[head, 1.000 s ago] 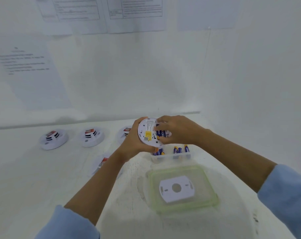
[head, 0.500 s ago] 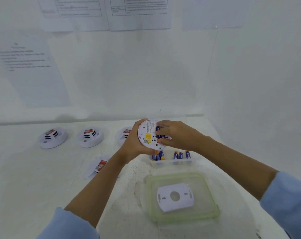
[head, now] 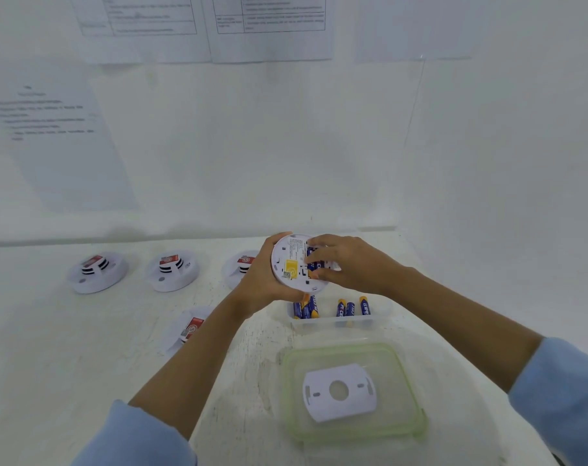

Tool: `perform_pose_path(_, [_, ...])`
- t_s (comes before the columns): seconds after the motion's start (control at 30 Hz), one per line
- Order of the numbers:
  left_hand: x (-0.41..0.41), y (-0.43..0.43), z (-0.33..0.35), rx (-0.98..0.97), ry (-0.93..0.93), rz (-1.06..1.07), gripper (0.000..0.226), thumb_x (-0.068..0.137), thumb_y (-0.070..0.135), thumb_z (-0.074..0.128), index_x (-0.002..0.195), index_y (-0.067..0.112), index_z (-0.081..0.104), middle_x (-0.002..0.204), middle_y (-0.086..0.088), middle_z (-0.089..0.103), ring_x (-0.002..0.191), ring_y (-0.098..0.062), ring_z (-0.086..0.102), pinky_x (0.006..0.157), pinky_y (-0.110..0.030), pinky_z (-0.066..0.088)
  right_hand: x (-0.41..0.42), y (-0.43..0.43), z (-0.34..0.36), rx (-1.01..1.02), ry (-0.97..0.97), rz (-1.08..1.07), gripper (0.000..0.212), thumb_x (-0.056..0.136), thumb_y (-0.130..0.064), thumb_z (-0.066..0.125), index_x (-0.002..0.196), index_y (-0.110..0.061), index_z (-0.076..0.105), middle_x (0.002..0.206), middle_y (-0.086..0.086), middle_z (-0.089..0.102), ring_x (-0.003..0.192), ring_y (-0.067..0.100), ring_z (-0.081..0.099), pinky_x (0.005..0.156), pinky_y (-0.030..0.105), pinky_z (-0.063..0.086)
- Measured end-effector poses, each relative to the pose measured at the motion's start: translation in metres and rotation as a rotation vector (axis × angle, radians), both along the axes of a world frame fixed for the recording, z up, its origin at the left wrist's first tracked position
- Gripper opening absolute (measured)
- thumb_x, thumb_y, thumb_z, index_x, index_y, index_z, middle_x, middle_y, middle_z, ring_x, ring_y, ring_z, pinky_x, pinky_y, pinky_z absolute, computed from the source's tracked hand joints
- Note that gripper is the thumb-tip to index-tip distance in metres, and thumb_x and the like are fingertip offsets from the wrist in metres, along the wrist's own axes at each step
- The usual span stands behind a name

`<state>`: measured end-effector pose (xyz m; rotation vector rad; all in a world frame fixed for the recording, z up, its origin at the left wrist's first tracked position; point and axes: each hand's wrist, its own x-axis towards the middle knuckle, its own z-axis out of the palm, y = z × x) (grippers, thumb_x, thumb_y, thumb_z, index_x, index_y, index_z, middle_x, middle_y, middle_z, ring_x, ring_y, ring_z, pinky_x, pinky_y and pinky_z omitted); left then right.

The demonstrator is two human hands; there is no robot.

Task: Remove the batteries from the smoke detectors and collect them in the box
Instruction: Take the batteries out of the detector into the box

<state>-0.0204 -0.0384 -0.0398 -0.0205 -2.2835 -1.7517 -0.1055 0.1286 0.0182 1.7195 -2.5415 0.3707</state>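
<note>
My left hand [head: 260,284] grips a round white smoke detector [head: 291,265] from its left rim, its back with a yellow label turned toward me. My right hand [head: 346,264] reaches in from the right, its fingertips and thumb pinching the blue-and-orange batteries [head: 314,264] seated in the detector's compartment. Just below the hands stands a clear plastic box [head: 380,319] holding several blue batteries [head: 348,309] on end.
A green-rimmed lid [head: 292,398] lies near me with a white mounting plate [head: 339,391] on it. Three more detectors [head: 97,272] [head: 173,270] [head: 240,265] sit in a row at the back, a fourth [head: 188,327] beside my left forearm. Papers hang on the white wall.
Both hands and the detector stay in about the same place above the box. My right fingers keep working at the batteries in the compartment. The camera has tilted slightly.
</note>
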Motion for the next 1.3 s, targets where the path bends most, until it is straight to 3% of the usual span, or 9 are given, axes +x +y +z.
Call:
perform_pose_path(0.4, [-0.005,0.007,0.002,-0.032,0.043,0.026,0.092,0.048,0.002,0.079,0.127,0.019,0.033,0.116,0.007,0.050,0.101,0.006,0.055,0.074,-0.014,0.051,-0.008,0.003,-0.006,-0.152,-0.084,-0.048,0.039,0.084,-0.028,0.064,0.117,-0.010,0.056,0.128,0.001,0.047,0.109,0.014,0.050,0.084,0.015,0.039])
perform_pose_path(0.53, [-0.006,0.009,0.002,-0.005,0.057,0.038,0.092,0.047,0.001,0.079,0.125,0.022,0.035,0.116,0.008,0.050,0.103,-0.004,0.056,0.073,-0.015,0.052,-0.010,-0.002,-0.011,-0.246,-0.180,-0.073,0.037,0.080,-0.024,0.069,0.110,-0.006,0.055,0.118,0.004,0.046,0.101,0.015,0.048,0.081,0.017,0.042])
perform_pose_path(0.63, [-0.008,0.009,0.002,0.017,0.072,0.043,0.095,0.046,-0.001,0.079,0.126,0.022,0.034,0.116,0.008,0.051,0.101,0.002,0.056,0.073,-0.016,0.052,-0.012,-0.009,-0.014,-0.288,-0.237,-0.102,0.038,0.080,-0.021,0.069,0.109,-0.005,0.051,0.116,0.004,0.039,0.100,0.013,0.043,0.075,0.009,0.041])
perform_pose_path(0.73, [-0.010,0.009,0.001,0.026,0.074,0.046,0.095,0.045,0.000,0.079,0.126,0.023,0.034,0.116,0.007,0.051,0.100,0.001,0.057,0.074,-0.018,0.052,-0.015,-0.014,-0.012,-0.258,-0.306,-0.135,0.039,0.080,-0.020,0.068,0.110,-0.005,0.048,0.114,0.003,0.034,0.101,0.015,0.043,0.078,0.015,0.044])
perform_pose_path(1.0, [-0.014,0.010,-0.005,0.015,0.074,0.044,0.095,0.038,0.023,0.082,0.122,0.029,0.037,0.118,0.007,0.052,0.105,-0.008,0.056,0.077,-0.021,0.053,-0.027,-0.017,-0.017,-0.255,-0.365,-0.141,0.034,0.078,-0.021,0.071,0.100,-0.007,0.051,0.103,0.001,0.037,0.093,0.012,0.041,0.069,0.005,0.034])
perform_pose_path(1.3, [-0.018,0.008,-0.010,0.010,0.052,0.019,0.085,0.047,0.004,0.079,0.118,0.027,0.039,0.118,0.005,0.051,0.107,-0.018,0.055,0.074,-0.020,0.054,-0.034,-0.017,-0.025,-0.272,-0.409,-0.123,0.032,0.077,-0.022,0.072,0.091,-0.014,0.046,0.102,0.003,0.041,0.095,0.014,0.044,0.071,0.011,0.038])
